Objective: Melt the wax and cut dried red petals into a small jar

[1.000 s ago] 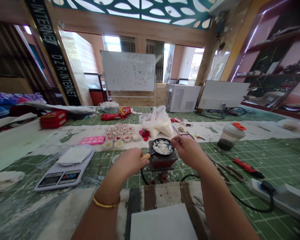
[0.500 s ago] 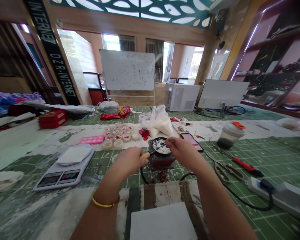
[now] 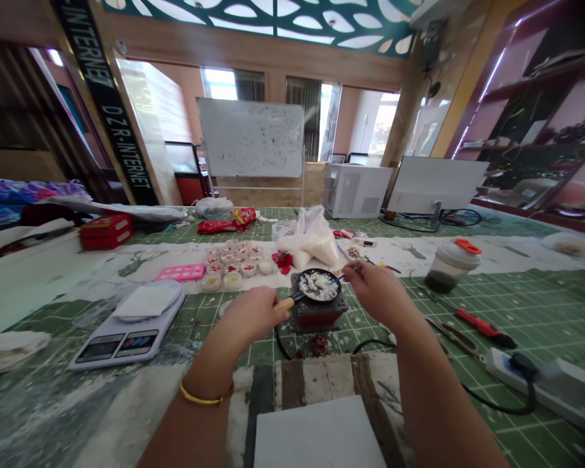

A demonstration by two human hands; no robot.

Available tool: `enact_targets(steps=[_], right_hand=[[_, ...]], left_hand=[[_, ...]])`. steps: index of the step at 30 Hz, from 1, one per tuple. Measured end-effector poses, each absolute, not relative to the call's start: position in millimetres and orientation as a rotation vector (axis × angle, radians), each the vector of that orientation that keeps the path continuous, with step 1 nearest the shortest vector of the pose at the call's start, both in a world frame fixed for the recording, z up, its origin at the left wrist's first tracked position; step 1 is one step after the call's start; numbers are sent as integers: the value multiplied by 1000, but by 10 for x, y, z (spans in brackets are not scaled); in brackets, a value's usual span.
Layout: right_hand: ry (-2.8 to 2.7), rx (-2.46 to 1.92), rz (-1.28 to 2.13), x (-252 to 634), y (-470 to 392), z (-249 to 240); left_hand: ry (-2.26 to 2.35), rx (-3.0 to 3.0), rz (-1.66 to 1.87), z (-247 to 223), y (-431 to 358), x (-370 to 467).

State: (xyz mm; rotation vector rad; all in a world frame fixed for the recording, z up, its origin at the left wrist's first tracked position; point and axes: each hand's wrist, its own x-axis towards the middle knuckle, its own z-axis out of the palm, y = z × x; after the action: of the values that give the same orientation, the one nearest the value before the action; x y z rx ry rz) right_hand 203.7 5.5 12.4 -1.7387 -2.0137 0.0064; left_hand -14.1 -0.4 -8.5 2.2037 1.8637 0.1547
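A small black pan [image 3: 320, 300] holds white lumpy pieces [image 3: 316, 285] and sits on a small dark red heater [image 3: 318, 317]. My left hand [image 3: 254, 312] is closed around the pan's wooden handle [image 3: 285, 303]. In my right hand [image 3: 373, 283] is a thin blue stirring tool [image 3: 339, 278], its tip among the white pieces at the pan's right side. Behind the pan lie clear bags of white material [image 3: 316, 244] and a red flower [image 3: 283, 259].
At left stand a kitchen scale [image 3: 131, 325], a pink mold [image 3: 180, 272] and several small cups [image 3: 231, 266]. At right are a lidded shaker [image 3: 452, 265], a red-handled tool [image 3: 485, 326], scissors [image 3: 455, 335] and a power strip [image 3: 541, 383]. White paper [image 3: 316, 434] lies in front.
My right hand has moved to the right with the stirring tool, now over where the phone showed. The white pieces look more spread out. My left hand stays on the handle.
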Motion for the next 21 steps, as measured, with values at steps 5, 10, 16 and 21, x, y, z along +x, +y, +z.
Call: enact_targets(steps=[5, 10, 16, 21], right_hand=[[-2114, -1610, 79, 2013, 43, 100], [-2030, -1664, 80, 2014, 124, 73], [-1935, -1734, 60, 2058, 149, 78], [-1995, -1690, 117, 2026, 136, 73]], left_hand=[[1884, 2198, 140, -95, -4, -125], [1880, 2196, 126, -84, -15, -130], [1883, 2200, 123, -80, -17, -129], [1879, 2205, 124, -75, -23, -133]])
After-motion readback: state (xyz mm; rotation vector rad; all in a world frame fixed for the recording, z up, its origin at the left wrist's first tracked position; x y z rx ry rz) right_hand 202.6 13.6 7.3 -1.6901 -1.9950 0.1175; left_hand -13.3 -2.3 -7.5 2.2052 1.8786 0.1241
